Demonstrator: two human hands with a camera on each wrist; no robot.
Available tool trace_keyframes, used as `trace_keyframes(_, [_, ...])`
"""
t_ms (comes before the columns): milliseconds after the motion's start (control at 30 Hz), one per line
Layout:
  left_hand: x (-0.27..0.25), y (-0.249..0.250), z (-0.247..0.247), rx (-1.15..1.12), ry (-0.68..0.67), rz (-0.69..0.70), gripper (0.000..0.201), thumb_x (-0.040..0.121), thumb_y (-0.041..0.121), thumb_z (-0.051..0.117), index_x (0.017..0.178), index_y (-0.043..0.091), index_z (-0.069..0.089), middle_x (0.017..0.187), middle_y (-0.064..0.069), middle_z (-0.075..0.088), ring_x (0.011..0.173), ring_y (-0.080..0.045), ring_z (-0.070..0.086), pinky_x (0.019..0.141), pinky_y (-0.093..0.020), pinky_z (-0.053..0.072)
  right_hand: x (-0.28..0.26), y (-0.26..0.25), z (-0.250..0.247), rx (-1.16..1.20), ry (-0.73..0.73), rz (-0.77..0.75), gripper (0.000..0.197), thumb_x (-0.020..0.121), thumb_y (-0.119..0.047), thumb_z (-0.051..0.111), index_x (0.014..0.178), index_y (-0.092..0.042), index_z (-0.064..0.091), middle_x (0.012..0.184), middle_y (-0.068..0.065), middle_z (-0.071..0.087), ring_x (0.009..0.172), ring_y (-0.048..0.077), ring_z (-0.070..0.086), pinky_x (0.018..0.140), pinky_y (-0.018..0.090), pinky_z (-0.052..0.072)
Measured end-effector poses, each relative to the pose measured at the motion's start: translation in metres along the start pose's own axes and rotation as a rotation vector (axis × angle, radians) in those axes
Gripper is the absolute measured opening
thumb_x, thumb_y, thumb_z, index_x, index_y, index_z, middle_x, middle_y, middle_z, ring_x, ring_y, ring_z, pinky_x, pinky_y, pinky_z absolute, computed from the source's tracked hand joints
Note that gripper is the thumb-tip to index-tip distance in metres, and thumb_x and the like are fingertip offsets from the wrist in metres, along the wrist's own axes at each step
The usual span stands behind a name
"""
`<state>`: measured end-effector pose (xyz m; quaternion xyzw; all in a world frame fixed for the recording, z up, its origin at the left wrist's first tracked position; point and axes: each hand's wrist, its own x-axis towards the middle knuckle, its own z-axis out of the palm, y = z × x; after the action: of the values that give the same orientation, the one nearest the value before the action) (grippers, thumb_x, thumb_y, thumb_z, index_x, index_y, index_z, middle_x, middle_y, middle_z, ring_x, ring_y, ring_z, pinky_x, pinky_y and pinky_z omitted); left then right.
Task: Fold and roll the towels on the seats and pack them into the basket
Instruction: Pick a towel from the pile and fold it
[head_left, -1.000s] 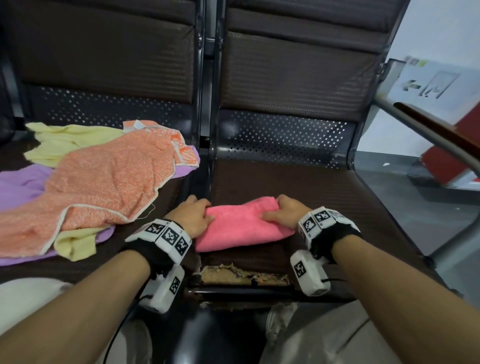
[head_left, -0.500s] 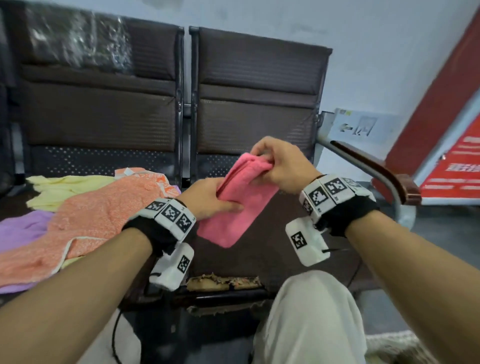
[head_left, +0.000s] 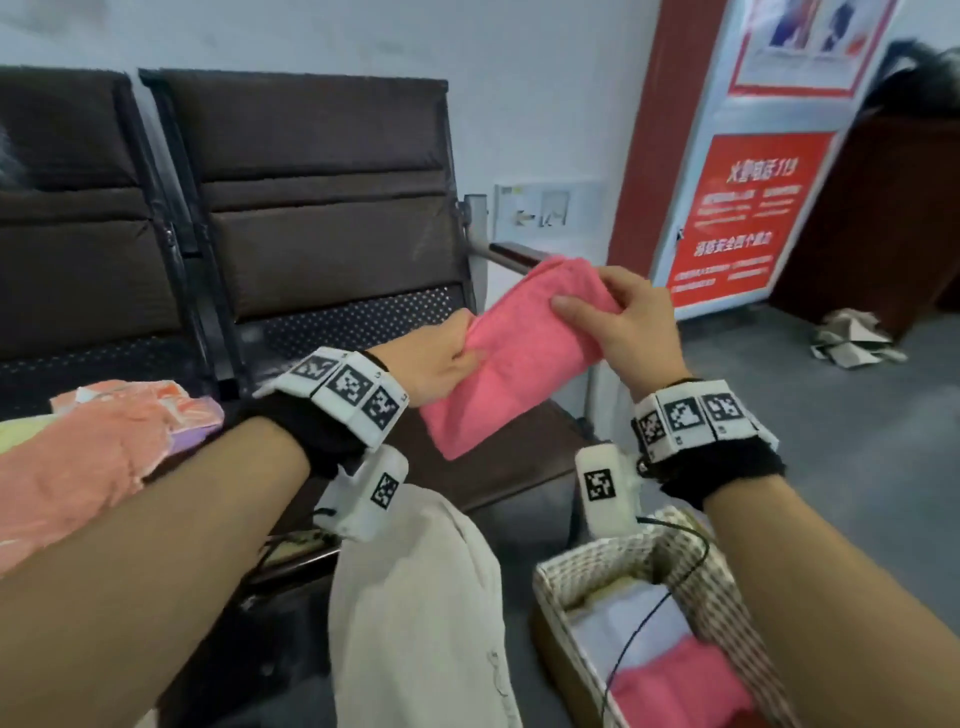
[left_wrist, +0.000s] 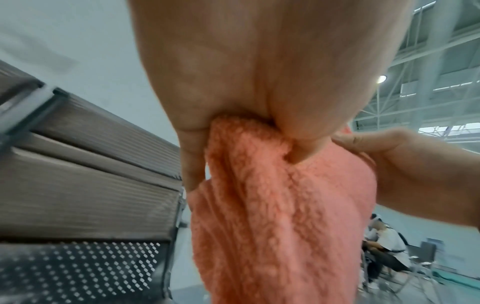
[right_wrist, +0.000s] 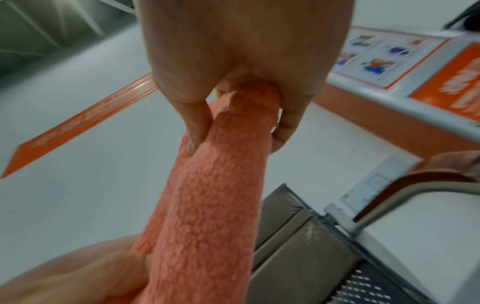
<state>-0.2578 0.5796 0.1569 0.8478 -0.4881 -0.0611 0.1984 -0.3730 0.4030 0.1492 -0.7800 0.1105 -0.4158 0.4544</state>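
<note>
A folded pink towel (head_left: 519, 358) hangs in the air above the right seat (head_left: 483, 467), held by both hands. My left hand (head_left: 441, 358) pinches its left edge; in the left wrist view the fingers (left_wrist: 192, 164) curl round the pink towel (left_wrist: 272, 216). My right hand (head_left: 618, 322) grips the upper right end, and the right wrist view shows thumb and fingers (right_wrist: 197, 123) clamped on the pink towel (right_wrist: 215, 195). A woven basket (head_left: 691, 561) stands on the floor at lower right, with a pink towel (head_left: 680, 686) and a white one inside.
An orange towel (head_left: 78, 467) lies over purple and yellow ones on the left seat. The metal armrest (head_left: 514, 254) runs behind the held towel. A red poster board (head_left: 737, 208) stands at the right wall, crumpled paper (head_left: 852, 343) on the floor. My knee (head_left: 415, 597) is below.
The pink towel has been lifted off the right seat and carried up and to the right in both hands. The view has turned right, bringing the basket into sight.
</note>
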Motion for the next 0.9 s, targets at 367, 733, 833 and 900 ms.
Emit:
trace_keyframes(367, [0.057,0.067,0.193,-0.214,-0.344,-0.015,0.037,0.088,0.039,0.061,0.098,0.003,0.057,0.100,-0.016,0.065,0.094,-0.032,0.060,0.076,-0.035,0.041,-0.120,0.164,-0.115,-0.056,0.185,0.406,0.021,0.075,-0.012,0.079,0.092,-0.015,0.068,0.080,-0.008,0.067,0.065,-0.011,0.059,0.063,0.007,0.044])
trace_keyframes(733, [0.056,0.034,0.350,-0.118,-0.746,-0.096,0.033,0.091,0.016,0.047,0.123,0.005,0.050,0.128,-0.015,0.057,0.114,-0.026,0.055,0.094,-0.029,0.043,-0.203,0.293,-0.103,-0.378,-0.100,0.793,0.036,0.082,-0.028,0.072,0.111,-0.009,0.067,0.103,0.005,0.069,0.090,0.015,0.059,0.083,0.026,0.044])
trace_keyframes(833, [0.063,0.026,0.363,-0.048,-0.792,-0.111,0.033,0.095,0.020,0.041,0.124,0.005,0.050,0.131,-0.016,0.055,0.119,-0.030,0.052,0.097,-0.032,0.040,-0.208,0.315,-0.092,-0.474,-0.177,0.885,0.039,0.085,-0.031,0.068,0.115,-0.007,0.064,0.106,0.008,0.068,0.094,0.019,0.059,0.086,0.030,0.046])
trace_keyframes(900, [0.065,0.020,0.367,-0.045,-0.771,-0.129,0.039,0.095,0.021,0.043,0.132,0.011,0.048,0.136,-0.011,0.053,0.124,-0.027,0.050,0.101,-0.033,0.039,-0.211,0.324,-0.087,-0.557,-0.297,0.960,0.042,0.087,-0.028,0.064,0.124,-0.009,0.059,0.117,0.009,0.065,0.106,0.024,0.059,0.092,0.031,0.044])
